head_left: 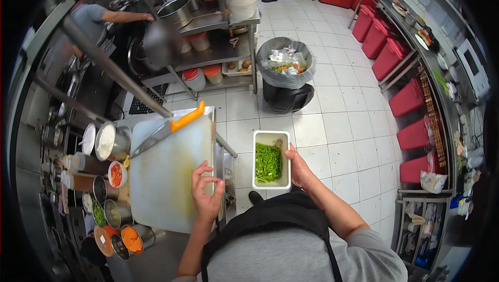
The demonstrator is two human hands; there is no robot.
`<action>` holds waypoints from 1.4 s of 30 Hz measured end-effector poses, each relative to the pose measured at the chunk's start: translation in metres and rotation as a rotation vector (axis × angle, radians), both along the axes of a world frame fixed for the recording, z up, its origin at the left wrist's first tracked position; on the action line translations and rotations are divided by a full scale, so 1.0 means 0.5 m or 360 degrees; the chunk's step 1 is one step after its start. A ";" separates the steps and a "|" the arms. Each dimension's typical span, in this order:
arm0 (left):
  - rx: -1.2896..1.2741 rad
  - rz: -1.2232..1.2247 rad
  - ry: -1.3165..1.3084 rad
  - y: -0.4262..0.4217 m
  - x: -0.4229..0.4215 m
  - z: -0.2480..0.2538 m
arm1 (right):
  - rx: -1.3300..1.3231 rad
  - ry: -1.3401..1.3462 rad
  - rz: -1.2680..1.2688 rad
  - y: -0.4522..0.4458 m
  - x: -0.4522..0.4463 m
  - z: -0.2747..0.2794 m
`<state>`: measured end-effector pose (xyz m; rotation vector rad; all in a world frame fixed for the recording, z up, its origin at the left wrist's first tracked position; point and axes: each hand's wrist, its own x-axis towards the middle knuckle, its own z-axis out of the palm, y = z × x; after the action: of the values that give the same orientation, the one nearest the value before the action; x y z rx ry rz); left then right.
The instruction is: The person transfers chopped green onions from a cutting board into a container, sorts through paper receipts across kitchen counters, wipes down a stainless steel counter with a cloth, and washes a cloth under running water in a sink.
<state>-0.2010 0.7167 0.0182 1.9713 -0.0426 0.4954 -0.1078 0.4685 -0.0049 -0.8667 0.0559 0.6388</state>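
Note:
My right hand (298, 166) grips the right side of a white rectangular container (257, 159) that holds chopped green herbs or scallions (268, 162). The container is held over the floor in front of my apron. Above the right edge of a white cutting board (166, 178), my left hand (207, 191) has its fingers bent and apart, with nothing in them. A knife (156, 139) with an orange handle lies across the far part of the board, its blade pointing left.
Left of the board stand metal pots, sauce bottles (78, 182) and a bowl of chopped red pieces (116, 174). A lined trash bin (286, 68) stands ahead. Red bins (390, 55) line the right counter. Another person (93, 22) works at the far left.

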 end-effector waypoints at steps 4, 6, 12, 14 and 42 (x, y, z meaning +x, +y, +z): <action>0.0467 -0.0174 0.0097 -0.105 0.094 0.052 | -0.0071 -0.0057 -0.0124 -0.087 0.011 0.007; 0.0754 -0.0297 0.0096 -0.185 0.155 0.103 | -0.0074 -0.0087 -0.0176 -0.145 0.018 0.004; 0.1081 -0.1082 0.0027 -0.490 0.272 0.136 | -0.0038 -0.0170 -0.0269 -0.342 0.056 0.011; 0.1154 -0.1124 0.0011 -0.581 0.297 0.104 | -0.0068 -0.0197 -0.0333 -0.397 0.069 0.008; 0.0070 -0.0868 0.0020 -0.823 0.810 0.134 | -0.0156 -0.0090 -0.0683 -0.756 0.385 0.012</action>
<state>0.2042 0.3051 0.0852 1.9022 -0.5702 0.1237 0.0849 0.0907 0.0012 -0.9308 0.2173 0.2105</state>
